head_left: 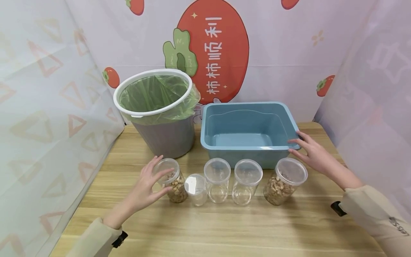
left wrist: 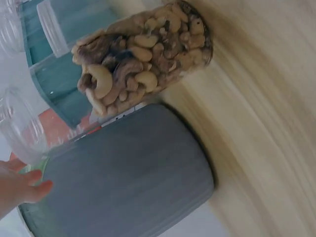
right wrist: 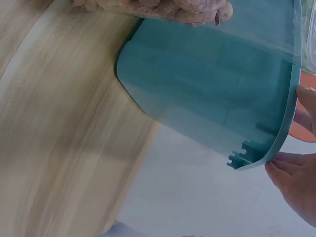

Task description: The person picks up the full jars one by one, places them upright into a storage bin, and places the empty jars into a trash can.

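Note:
My left hand (head_left: 146,189) has its fingers spread around the lidded top of a clear jar of mixed nuts (head_left: 177,189) at the left end of a row. In the left wrist view, its cashews (left wrist: 102,81) show through the wall, and the left fingers (left wrist: 37,190) are beside the lid. Over at the right, my right hand (head_left: 316,155) has loosely spread fingers at the front right corner of a blue basin (head_left: 248,155). Those fingertips touch the basin's rim (right wrist: 289,113) in the right wrist view. Just left of that hand stands another jar of nuts (head_left: 279,189).
Between the nut jars stand a small clear jar (head_left: 199,198) and two larger clear jars without visible contents, one left (head_left: 217,189) and one right (head_left: 243,191). Behind them at left is a grey bin (head_left: 167,137) with a green liner (head_left: 154,92). Printed cloth surrounds the wooden table (head_left: 224,232).

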The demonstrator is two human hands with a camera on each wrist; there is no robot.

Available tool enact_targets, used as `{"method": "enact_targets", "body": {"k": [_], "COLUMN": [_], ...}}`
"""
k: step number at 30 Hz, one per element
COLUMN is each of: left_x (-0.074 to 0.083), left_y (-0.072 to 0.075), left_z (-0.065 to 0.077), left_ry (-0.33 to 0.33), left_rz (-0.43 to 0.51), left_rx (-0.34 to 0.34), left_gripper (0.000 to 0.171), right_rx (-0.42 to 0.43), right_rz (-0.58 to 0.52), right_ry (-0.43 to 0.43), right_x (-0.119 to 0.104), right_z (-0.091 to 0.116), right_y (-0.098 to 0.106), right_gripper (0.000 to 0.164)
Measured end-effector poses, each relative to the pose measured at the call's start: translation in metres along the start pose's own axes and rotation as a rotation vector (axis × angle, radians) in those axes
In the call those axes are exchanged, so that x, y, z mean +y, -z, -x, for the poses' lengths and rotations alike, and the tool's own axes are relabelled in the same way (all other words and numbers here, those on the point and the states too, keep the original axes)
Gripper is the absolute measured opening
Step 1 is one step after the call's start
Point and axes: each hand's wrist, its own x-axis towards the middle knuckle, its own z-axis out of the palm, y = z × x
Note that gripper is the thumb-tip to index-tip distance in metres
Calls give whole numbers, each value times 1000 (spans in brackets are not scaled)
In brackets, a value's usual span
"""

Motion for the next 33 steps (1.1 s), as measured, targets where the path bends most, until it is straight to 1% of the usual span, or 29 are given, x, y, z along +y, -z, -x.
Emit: {"method": "enact_targets", "body": {"k": [5,11,16,20,23,27,29,33], "left_x": [-1,-2,-4,-1,10,24,24,15], "left_y": [-8,-15,-18,-15,-6,10,16,25], "left_z": [3,2,-1,-8,-17,-33,-41,-58], "left_ry": [60,140,184,208,206,164,135,104], "left_rz": [32,124,189,251,256,214,211,209], "left_rx": [21,37,92,142,162,196,218,237], "left_gripper": [44,47,43,40,38,39,40,41], "right_rx": [30,47,93,132,148,152,154,177], "right_rz": [27,39,52,65,71,75,77,83], "right_ry": [12,11,34,60,72,77,76,91], "right_x": [0,2,3,4,5,5,5,4], "right_z": [1,3,4,4,4,3,3,4], "right_y": [-2,-4,-7,-9,-10,-11,-11,-11], "right_gripper": [17,14,15,16,17,18,18,18]}}
